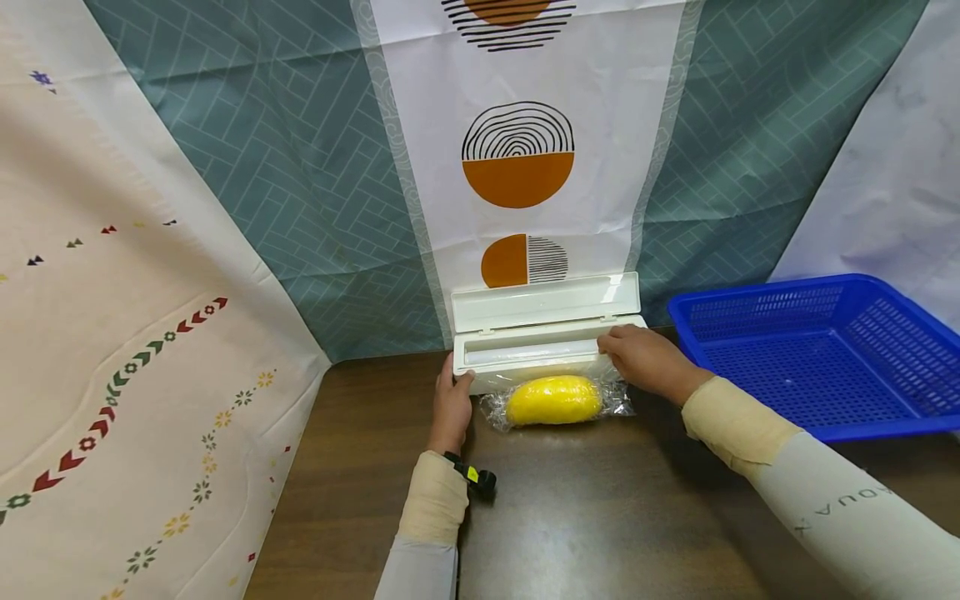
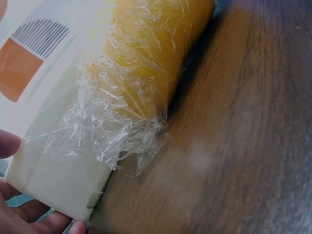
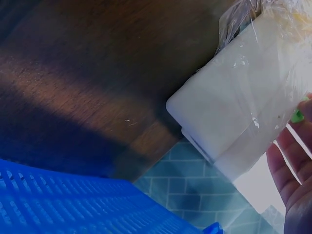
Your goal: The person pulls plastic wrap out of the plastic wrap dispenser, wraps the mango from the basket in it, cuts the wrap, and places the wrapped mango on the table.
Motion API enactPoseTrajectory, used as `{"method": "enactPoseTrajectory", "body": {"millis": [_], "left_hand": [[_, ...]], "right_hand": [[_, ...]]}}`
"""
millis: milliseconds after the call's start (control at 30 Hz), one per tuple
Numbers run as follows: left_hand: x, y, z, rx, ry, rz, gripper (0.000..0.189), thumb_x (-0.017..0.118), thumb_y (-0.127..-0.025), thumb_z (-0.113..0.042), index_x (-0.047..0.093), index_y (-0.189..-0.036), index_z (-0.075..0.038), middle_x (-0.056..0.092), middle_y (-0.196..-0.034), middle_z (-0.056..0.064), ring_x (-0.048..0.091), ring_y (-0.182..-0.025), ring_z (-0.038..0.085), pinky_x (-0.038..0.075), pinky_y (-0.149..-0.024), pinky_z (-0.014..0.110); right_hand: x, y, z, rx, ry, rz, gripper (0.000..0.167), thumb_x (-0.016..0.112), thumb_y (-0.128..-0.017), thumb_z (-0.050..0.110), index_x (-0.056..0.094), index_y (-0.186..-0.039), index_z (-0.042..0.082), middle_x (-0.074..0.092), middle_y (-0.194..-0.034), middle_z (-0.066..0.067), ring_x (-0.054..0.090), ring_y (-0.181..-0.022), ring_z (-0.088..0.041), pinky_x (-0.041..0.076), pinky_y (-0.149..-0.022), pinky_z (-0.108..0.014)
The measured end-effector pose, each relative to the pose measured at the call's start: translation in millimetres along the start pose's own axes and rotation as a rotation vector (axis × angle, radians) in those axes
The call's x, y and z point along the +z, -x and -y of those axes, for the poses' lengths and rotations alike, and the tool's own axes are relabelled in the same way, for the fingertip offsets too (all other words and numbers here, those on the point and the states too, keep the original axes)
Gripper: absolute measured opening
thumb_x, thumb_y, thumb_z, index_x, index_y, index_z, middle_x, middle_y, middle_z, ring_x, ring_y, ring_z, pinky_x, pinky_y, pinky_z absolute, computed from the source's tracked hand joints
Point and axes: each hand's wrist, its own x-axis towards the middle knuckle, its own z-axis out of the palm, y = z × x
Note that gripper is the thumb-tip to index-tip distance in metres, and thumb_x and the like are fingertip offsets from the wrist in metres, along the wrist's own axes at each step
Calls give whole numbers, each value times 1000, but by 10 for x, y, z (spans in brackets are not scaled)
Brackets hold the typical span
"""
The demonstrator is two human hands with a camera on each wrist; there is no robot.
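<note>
A white cling film dispenser (image 1: 547, 367) stands with its lid (image 1: 546, 302) raised at the back of the table, a white roll (image 1: 532, 352) inside it. My left hand (image 1: 452, 408) grips the dispenser's left end, thumb on the front and fingers around the side. At the right end of the front rim, my right hand (image 1: 648, 360) holds the edge, with its fingers over the top and a small green piece (image 3: 297, 116) by the thumb. A yellow oblong thing (image 1: 553, 400), wrapped in clear film (image 1: 617, 398), lies against the dispenser's front; the film overlaps the front wall.
A blue perforated basket (image 1: 817, 433) stands to the right, close to my right forearm. Directly behind the dispenser hangs a patterned cloth (image 1: 517, 75), with another cloth (image 1: 150, 292) along the left side. The brown wooden table (image 1: 570, 517) lies in front.
</note>
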Motion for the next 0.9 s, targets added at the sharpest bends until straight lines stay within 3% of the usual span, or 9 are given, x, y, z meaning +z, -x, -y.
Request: {"method": "enactPoseTrajectory", "body": {"millis": [267,533,900], "left_hand": [[1,-5,-3,4,11,5,60,48,-106,-35,25,-161,-27,31,-159,14,34,-147,38,28,-119,59],[-8,-4,7,-4,17,17,63,48,-106,-36,22,-162,-23,28,-160,15,34,-148,39,29,-119,60],[1,-2,-5,2,13,2,60,48,-106,-35,25,-161,-27,33,-156,15,39,-143,37,31,-118,57]], "right_hand": [[-9,14,-27,27,2,22,9,64,-92,3,64,-98,10,62,-88,-5,62,-84,-26,53,-75,-42],[-7,45,-47,30,-1,11,11,65,-92,2,64,-98,11,61,-84,-4,60,-80,-24,53,-74,-40],[-39,87,-58,67,-6,38,11,64,-93,2,63,-99,12,61,-86,-2,58,-73,-19,54,-69,-36]]}}
